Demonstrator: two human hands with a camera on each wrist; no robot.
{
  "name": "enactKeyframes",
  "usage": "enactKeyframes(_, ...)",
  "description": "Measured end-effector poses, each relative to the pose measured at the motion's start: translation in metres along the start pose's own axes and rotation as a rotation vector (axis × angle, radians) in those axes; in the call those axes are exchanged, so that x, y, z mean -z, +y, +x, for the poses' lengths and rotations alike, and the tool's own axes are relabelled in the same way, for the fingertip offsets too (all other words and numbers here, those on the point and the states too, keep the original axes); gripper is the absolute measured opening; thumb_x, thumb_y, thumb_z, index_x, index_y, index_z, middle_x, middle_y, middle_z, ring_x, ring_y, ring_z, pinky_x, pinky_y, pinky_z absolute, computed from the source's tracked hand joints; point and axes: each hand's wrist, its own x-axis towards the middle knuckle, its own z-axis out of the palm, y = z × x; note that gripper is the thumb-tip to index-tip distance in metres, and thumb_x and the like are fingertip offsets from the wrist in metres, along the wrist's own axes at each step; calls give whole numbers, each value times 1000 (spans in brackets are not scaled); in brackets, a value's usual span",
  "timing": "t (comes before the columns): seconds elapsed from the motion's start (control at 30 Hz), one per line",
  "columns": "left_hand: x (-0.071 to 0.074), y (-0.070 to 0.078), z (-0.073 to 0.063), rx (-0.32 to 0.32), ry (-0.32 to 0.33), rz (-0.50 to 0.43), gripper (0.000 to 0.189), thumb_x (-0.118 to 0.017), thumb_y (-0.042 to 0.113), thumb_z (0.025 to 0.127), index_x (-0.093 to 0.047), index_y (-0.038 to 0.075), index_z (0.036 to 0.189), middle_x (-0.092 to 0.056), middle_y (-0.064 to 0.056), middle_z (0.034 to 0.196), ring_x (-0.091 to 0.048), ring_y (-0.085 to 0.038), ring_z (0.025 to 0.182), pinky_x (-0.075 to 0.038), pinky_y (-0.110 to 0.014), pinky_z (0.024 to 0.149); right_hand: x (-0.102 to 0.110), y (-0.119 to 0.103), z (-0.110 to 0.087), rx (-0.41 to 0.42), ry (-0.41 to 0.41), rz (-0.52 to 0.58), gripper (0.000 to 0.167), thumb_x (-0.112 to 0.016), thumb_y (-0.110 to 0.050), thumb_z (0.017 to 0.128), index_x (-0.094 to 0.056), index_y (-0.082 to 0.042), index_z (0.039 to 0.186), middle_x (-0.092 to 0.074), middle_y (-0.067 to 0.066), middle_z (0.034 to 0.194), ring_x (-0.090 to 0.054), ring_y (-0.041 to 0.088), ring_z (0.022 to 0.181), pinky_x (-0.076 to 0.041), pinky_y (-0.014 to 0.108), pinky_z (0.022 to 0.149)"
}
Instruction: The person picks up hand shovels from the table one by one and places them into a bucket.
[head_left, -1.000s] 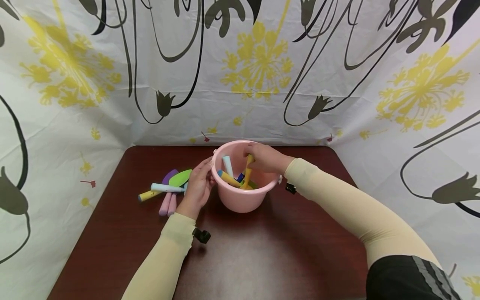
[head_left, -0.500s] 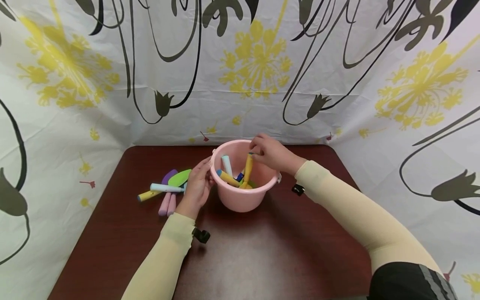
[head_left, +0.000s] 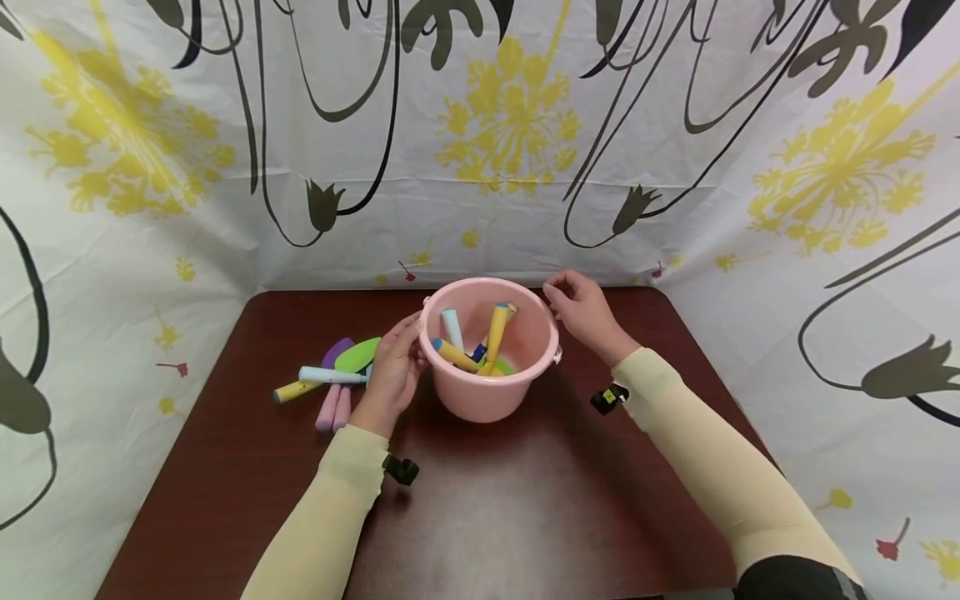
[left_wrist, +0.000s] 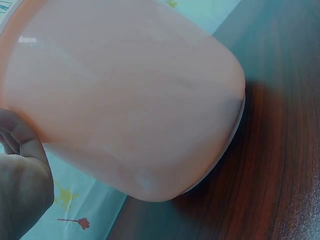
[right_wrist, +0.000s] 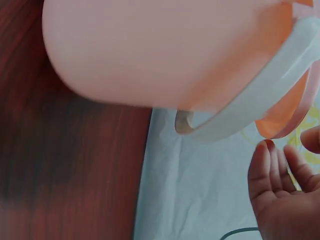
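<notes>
A pink bucket [head_left: 480, 404] stands at the far middle of the table. My left hand [head_left: 393, 367] holds its left rim; the left wrist view has the thumb and curled fingers at the bucket's edge. Beyond the right rim, my right hand [head_left: 588, 312] hovers with nothing in it, fingers loosely bent; in the right wrist view the fingertips are close to the rim. Inside the bucket lean a yellow handle [head_left: 496, 329] with a blue tip, another yellow handle [head_left: 455, 355] and a light-blue handle [head_left: 452, 327]. Their lower ends are mostly hidden.
Left of the bucket lies a pile with a green blade-like piece [head_left: 357, 356], a light-blue handle [head_left: 330, 375], pink handles [head_left: 333, 408] and a yellow handle [head_left: 295, 390]. The bucket's white carrying handle [right_wrist: 250, 107] hangs down. Patterned cloth [head_left: 480, 225] surrounds the dark table [head_left: 480, 517].
My right hand has let go of the yellow handle in the bucket and moved right, out past the rim. The left hand has stayed on the bucket.
</notes>
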Motion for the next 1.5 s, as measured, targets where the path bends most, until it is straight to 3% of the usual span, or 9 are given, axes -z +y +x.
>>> enactKeyframes(0.1,-1,0,0,5,2,5,45,-70,36,111,-68,12,149,-66,-10,123,-54,-13,83,-49,-21,71,0,4,-4,-82,-14,88,33,-66,-30,113,-69,1,121,-70,17,104,-70,33,86,-59,27,71)
enactKeyframes(0.33,-2,-2,1,-3,-4,0,42,-68,33,113,-69,11,148,-65,-11,123,-54,-12,82,-49,-21,71,-2,11,-15,-161,34,106,35,-66,-34,112,-72,-1,122,-71,13,100,-68,20,84,-58,25,73)
enactKeyframes(0.43,-3,-3,1,-10,-8,-4,41,-66,30,113,-68,9,148,-66,-9,120,-54,-11,80,-49,-20,69,-4,13,-20,-181,59,134,34,-67,-32,111,-74,-1,123,-72,10,100,-68,17,85,-59,29,77)
enactKeyframes(0.7,-3,-4,1,-20,-8,-19,41,-65,29,114,-67,6,148,-65,-10,116,-53,-10,76,-49,-20,67,-9,16,-29,-235,32,194,38,-68,-42,110,-76,-10,129,-75,7,112,-69,18,88,-60,44,85)
enactKeyframes(1.03,-4,-5,2,-12,-3,-20,39,-65,29,114,-68,8,147,-63,-8,108,-52,-10,75,-47,-20,64,-22,13,-38,-251,93,321,40,-70,-37,110,-77,-9,137,-78,8,119,-70,11,87,-58,23,70)
enactKeyframes(1.27,-5,-3,1,-9,5,-11,40,-67,29,113,-68,8,147,-64,-11,114,-53,-12,76,-48,-21,65,-33,14,-38,-264,164,448,36,-69,-27,109,-77,-6,138,-76,15,128,-74,16,103,-62,26,82)
enactKeyframes(1.5,-6,-3,0,-22,16,0,40,-65,28,114,-67,4,146,-65,-11,117,-54,-11,76,-50,-21,66,-37,13,-37,-289,179,504,36,-68,-24,108,-78,-5,136,-76,16,129,-74,18,105,-62,26,83)
